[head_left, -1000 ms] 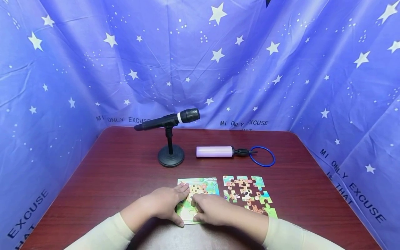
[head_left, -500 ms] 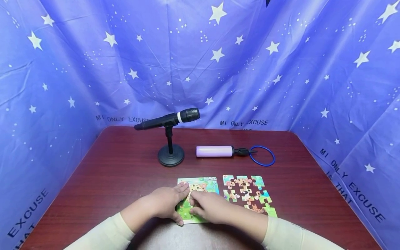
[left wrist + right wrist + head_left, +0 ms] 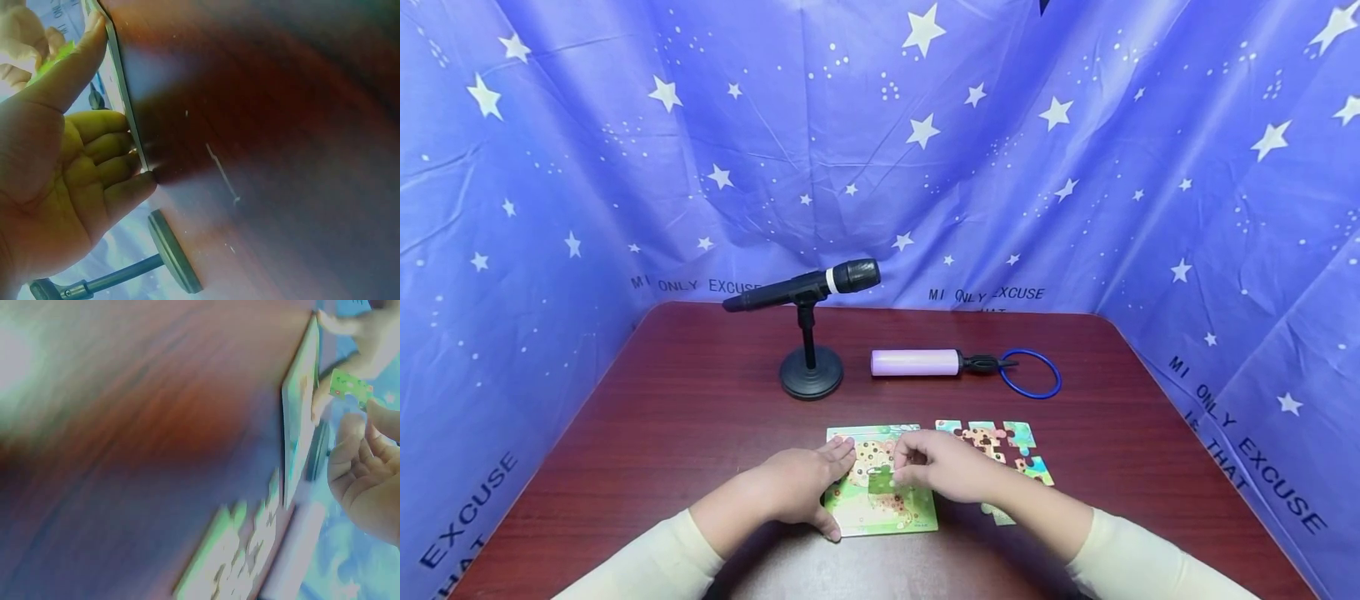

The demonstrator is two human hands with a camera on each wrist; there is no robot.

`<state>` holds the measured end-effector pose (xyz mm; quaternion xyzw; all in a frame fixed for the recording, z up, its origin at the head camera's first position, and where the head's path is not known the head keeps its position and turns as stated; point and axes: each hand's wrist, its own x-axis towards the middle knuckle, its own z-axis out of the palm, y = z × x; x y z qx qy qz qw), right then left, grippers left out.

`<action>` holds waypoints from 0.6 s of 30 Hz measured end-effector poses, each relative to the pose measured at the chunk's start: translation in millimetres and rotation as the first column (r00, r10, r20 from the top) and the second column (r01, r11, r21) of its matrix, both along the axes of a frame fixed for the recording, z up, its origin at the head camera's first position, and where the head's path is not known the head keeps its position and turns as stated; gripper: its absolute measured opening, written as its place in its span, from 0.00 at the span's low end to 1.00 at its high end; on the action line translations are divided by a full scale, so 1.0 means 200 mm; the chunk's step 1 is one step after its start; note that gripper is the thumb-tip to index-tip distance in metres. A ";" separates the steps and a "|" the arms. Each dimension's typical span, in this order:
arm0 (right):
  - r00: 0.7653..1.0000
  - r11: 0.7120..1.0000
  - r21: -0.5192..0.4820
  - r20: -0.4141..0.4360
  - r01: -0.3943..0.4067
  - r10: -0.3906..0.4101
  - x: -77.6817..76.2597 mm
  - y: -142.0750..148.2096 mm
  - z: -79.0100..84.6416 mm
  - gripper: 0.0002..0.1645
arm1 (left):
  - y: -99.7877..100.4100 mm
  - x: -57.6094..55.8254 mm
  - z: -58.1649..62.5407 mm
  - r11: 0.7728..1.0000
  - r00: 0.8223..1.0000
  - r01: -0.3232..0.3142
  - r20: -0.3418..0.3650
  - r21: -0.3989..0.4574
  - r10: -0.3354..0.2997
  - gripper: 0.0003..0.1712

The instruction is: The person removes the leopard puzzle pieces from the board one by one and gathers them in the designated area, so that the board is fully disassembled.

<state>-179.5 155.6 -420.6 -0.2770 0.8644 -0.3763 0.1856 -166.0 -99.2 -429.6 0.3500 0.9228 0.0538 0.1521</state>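
Note:
In the head view my left hand [image 3: 797, 483] rests on the left side of a jigsaw puzzle board [image 3: 917, 518] with a spotted animal picture. Its fingers lie straight over the board, and the thumb touches the near left corner. My right hand [image 3: 951, 467] pinches a green puzzle piece [image 3: 881, 481] between thumb and fingertips above the board's middle. The right wrist view shows that green piece with small red dots held off the surface, tilted up. Several loose puzzle pieces [image 3: 1019, 434] lie right of the board, partly hidden by the right hand and forearm.
A black microphone [image 3: 808, 287] on a round stand [image 3: 811, 375] stands behind the board. A purple hand pump [image 3: 915, 363] lies to its right, its black nozzle reaching into a blue ring [image 3: 1030, 398]. A starry curtain [image 3: 880, 150] surrounds the table's back and sides.
My right hand has risen from the board and shifted right, and the pinched green piece now shows clearly. More of the board's lower right is visible. My left hand has stayed put.

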 end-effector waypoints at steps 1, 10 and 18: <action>1.000 1.000 -0.007 0.009 0.011 -0.010 -0.01 0.03 0.01 0.06 | 0.00 0.00 0.00 1.000 1.000 0.000 0.000 -0.001 0.000 0.63; 0.992 0.993 -0.075 0.099 0.085 -0.078 -0.02 0.24 0.06 0.07 | 0.00 -0.01 -0.01 1.000 1.000 0.002 -0.003 0.005 -0.001 0.63; 0.980 0.992 -0.026 0.163 0.122 -0.117 -0.01 0.38 0.01 0.07 | 0.00 0.00 -0.01 1.000 1.000 -0.007 0.011 0.003 0.007 0.63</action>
